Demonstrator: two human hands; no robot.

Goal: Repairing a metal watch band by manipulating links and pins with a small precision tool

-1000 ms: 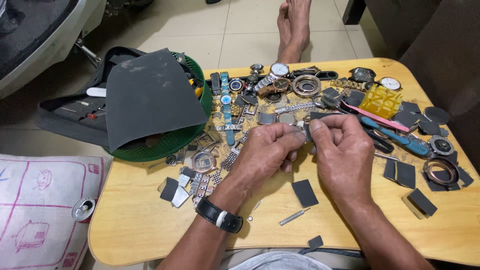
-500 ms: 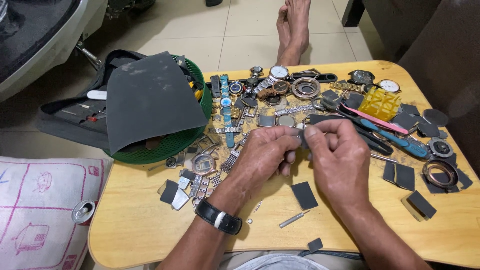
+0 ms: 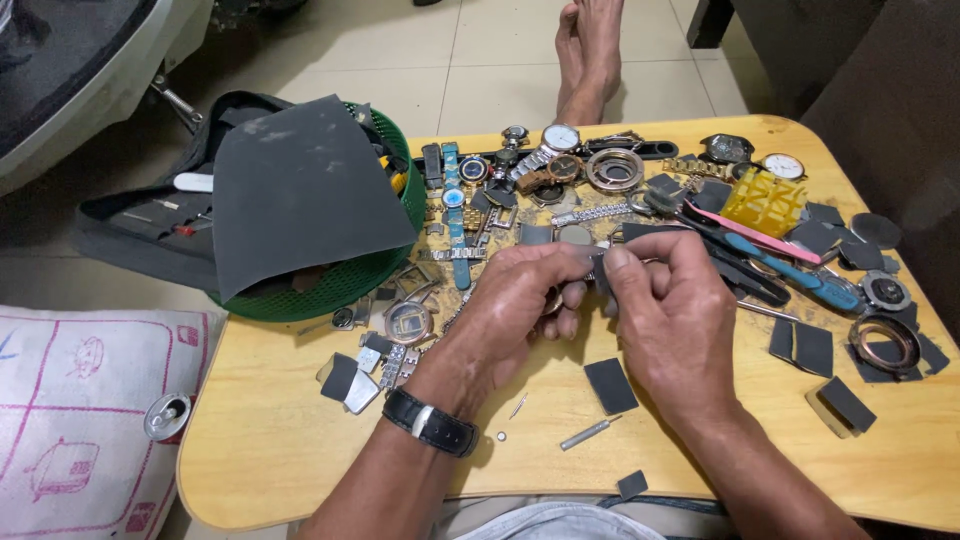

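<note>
Head view, work in hand: small grey metal watch part point(image 3: 592, 262) pinched between both hands above the middle of the rounded pale wooden surface point(image 3: 300, 440).
Left hand point(image 3: 520, 300): fingers curled narrow, thumb and forefinger closed on the near-left end of the part; black wristwatch point(image 3: 432, 422) on the wrist.
Right hand point(image 3: 672, 305): fingers bunched tight on the part's right end, seemingly with a dark scrap of abrasive paper against it; cannot tell for sure.
Part's axis: mostly hidden by fingertips; visible bit seems to run left-right between the hands, exact heading unclear.
Progress, judged: rubbing mid-course; many watches and bracelet links point(image 3: 560, 160) lying unsorted beyond, so much apparently left.
Nearby: small dark grey abrasive squares point(image 3: 610, 385) and thin metal pin point(image 3: 585, 433) just below the hands.
Left side: large dark grey abrasive sheet point(image 3: 300, 190) draped over round green plastic basket point(image 3: 330, 285).
</note>
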